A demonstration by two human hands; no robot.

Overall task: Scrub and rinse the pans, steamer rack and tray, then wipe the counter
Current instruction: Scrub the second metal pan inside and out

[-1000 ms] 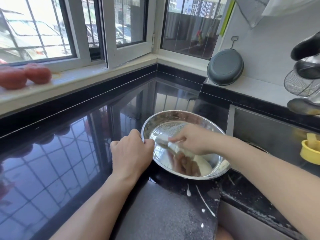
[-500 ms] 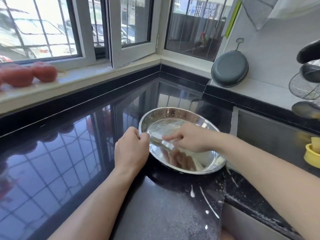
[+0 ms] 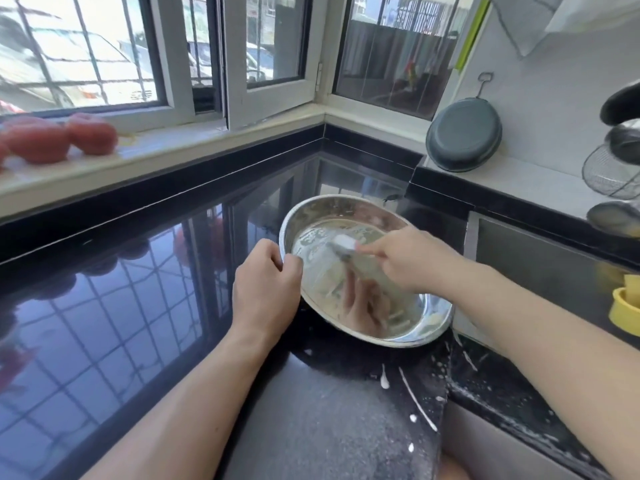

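The left hand (image 3: 265,289) pinches the rim of the round stainless-steel pan (image 3: 427,322) while the right hand (image 3: 412,259) grips a pale scrubbing brush (image 3: 341,245) inside it. Scrubbing looks early (pan soapy, unrinsed); the black glossy counter (image 3: 121,306) with white splashes awaits wiping.

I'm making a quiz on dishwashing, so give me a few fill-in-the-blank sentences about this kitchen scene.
1. The left hand grips the ____ of the steel pan.
2. The right hand holds a ____ inside the pan.
3. The pan sits on the black ____.
4. White ____ streak the counter near the pan.

Missing words: rim; scrubber; counter; drips
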